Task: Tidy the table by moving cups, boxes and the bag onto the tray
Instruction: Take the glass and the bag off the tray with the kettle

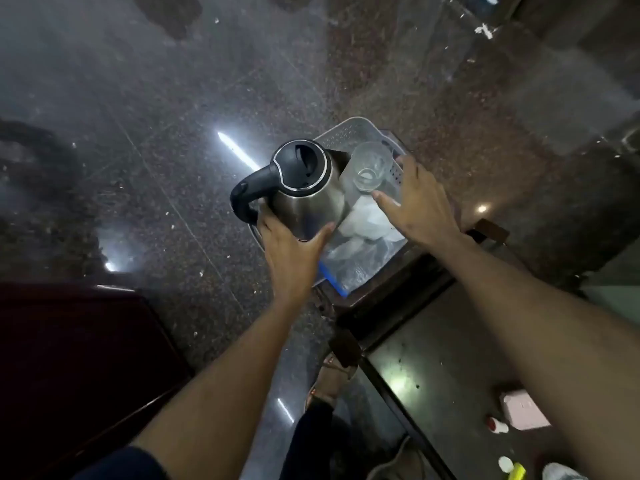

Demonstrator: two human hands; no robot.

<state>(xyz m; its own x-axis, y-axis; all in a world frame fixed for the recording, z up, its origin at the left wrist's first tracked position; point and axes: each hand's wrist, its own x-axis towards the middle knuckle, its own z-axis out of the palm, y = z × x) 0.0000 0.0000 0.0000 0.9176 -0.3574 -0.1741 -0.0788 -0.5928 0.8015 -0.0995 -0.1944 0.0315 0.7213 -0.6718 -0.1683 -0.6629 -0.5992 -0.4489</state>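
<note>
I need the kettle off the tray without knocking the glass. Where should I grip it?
Take the kettle by its black handle, coming from the left: it loops out that way, away from the glass cup; the steel body is round, smooth.

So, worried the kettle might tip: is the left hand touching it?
Touching. Head view: the left hand holds the kettle low on its steel body, thumb pressed against it.

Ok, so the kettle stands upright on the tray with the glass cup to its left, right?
Not quite. The head view shows the cup standing to the right of the kettle, not to its left. The rest holds: the kettle stands upright on the tray.
</note>
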